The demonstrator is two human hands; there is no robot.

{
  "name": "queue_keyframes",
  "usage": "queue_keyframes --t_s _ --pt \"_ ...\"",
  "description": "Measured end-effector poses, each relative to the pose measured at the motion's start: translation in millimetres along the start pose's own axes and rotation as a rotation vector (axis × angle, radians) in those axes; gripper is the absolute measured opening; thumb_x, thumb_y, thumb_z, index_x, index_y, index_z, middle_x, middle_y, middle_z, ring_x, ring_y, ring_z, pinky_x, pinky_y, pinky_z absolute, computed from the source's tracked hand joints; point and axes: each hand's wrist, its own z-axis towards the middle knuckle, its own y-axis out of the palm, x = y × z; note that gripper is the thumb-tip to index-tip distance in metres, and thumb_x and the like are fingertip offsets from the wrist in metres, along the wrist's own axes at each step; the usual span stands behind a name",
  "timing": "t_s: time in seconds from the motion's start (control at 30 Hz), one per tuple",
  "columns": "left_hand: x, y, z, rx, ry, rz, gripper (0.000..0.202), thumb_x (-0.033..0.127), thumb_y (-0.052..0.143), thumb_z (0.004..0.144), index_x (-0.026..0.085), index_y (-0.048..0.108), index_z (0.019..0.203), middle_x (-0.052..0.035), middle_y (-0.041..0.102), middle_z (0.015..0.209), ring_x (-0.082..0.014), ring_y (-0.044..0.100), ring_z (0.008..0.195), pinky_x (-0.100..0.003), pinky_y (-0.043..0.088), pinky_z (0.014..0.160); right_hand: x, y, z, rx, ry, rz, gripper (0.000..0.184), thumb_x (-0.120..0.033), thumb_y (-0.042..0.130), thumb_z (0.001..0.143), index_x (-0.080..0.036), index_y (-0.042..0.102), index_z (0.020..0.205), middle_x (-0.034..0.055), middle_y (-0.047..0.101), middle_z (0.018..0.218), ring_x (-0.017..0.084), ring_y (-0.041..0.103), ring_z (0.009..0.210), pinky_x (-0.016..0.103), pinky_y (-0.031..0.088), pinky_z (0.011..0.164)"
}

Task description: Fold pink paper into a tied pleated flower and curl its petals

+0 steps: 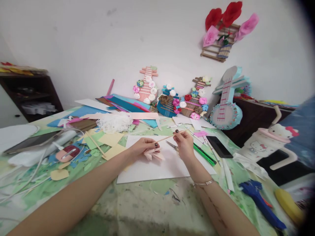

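Note:
Above a white sheet (pixel 137 173), my left hand (pixel 144 146) is closed on a pale pink paper flower (pixel 154 155), its petals hanging below the fingers. My right hand (pixel 184 142) pinches a thin wooden stick (pixel 164 139), which slants between the two hands. The stick's left end meets my left fingertips; whether it enters the flower is hidden. Scissors (pixel 171 144) lie on the sheet beside my right hand, partly covered by it. A green cutter (pixel 204 154) rests at the sheet's right edge.
Paper scraps (pixel 112 139) and a white shredded heap (pixel 114 123) spread across the left and back. A phone (pixel 219 146), a lidded cup (pixel 263 144) and a blue glue gun (pixel 261 201) are on the right. Decorated paper instruments (pixel 168 103) lean against the wall.

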Motion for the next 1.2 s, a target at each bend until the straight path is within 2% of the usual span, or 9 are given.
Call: queue_keyframes --t_s 0.17,0.3,0.4,0.53,0.6,0.77,0.87,1.0,1.2 --pt "3 1.8 -2 0.114 0.032 -0.009 0.018 0.024 0.071 0.063 0.01 0.065 0.072 -0.0092 0.067 0.073 -0.0215 0.066 0.073 -0.027 0.051 0.061 -18 -31 11 0.106 -0.16 0.124 0.028 -0.023 0.077 0.057 -0.018 0.05 0.061 -0.0078 0.051 0.06 0.002 0.041 0.046 0.018 0.039 0.049" --pt "2 -0.9 0 0.15 0.046 0.111 0.03 0.039 0.062 0.072 0.01 0.066 0.074 -0.0085 0.065 0.07 -0.0176 0.062 0.062 -0.023 0.045 0.05 -21 -41 8 0.095 -0.177 0.018 0.018 -0.026 0.073 0.063 -0.018 0.057 0.062 -0.0024 0.061 0.072 0.003 0.043 0.046 0.02 0.038 0.045" --pt "1 -6.0 2 0.16 0.07 0.186 0.026 0.036 0.062 0.071 0.011 0.066 0.077 -0.0071 0.065 0.072 -0.0147 0.059 0.06 -0.022 0.042 0.049 -18 -38 1 -0.059 -0.104 -0.063 0.011 -0.025 0.067 0.067 -0.018 0.066 0.076 0.0022 0.065 0.075 0.011 0.058 0.061 0.027 0.047 0.059" --pt "6 -13.4 1 0.16 0.117 0.282 0.025 0.02 0.066 0.062 0.013 0.066 0.086 -0.0052 0.067 0.078 -0.0122 0.058 0.062 -0.02 0.039 0.053 -14 -32 -6 -0.347 -0.052 -0.151 0.042 -0.016 0.066 0.06 -0.024 0.067 0.101 0.0034 0.067 0.1 0.018 0.061 0.087 0.033 0.046 0.079" --pt "9 -16.3 0 0.153 0.139 0.345 0.027 0.016 0.067 0.058 0.013 0.066 0.085 -0.0059 0.068 0.085 -0.0127 0.059 0.067 -0.02 0.04 0.057 -11 -30 -8 -0.412 -0.032 -0.226 0.045 -0.02 0.068 0.061 -0.025 0.066 0.106 0.0038 0.065 0.109 0.019 0.059 0.092 0.033 0.046 0.079" --pt "7 -19.3 2 0.17 0.143 0.443 0.029 0.029 0.066 0.067 0.013 0.064 0.091 -0.0061 0.068 0.084 -0.0114 0.059 0.064 -0.021 0.042 0.057 -1 -22 -15 -0.3 -0.004 -0.403 0.028 -0.039 0.064 0.07 -0.017 0.07 0.084 0.0087 0.07 0.089 0.017 0.062 0.074 0.03 0.044 0.066" --pt "3 -18.5 3 0.122 0.149 0.519 0.03 0.031 0.065 0.069 0.013 0.062 0.093 -0.0066 0.069 0.081 -0.0112 0.059 0.06 -0.02 0.04 0.052 3 -19 -18 -0.261 0.036 -0.33 0.024 -0.035 0.066 0.067 -0.018 0.063 0.083 0.0055 0.07 0.08 0.014 0.061 0.064 0.027 0.042 0.06" --pt "2 -15.7 0 0.062 0.143 0.547 0.032 0.021 0.069 0.063 0.013 0.06 0.094 -0.007 0.069 0.084 -0.0136 0.061 0.067 -0.019 0.041 0.051 4 -19 -18 -0.181 0.013 -0.065 0.032 -0.025 0.065 0.065 -0.024 0.051 0.094 -0.0009 0.068 0.075 0.01 0.056 0.058 0.026 0.043 0.063" --pt "3 -7.1 -5 0.078 0.132 0.459 0.036 0.021 0.071 0.062 0.012 0.062 0.095 -0.0105 0.068 0.092 -0.0147 0.063 0.072 -0.022 0.047 0.056 6 -20 -18 -0.288 0.105 -0.101 0.023 -0.017 0.06 0.061 -0.018 0.057 0.084 -0.0027 0.058 0.063 0.007 0.043 0.05 0.022 0.033 0.052"
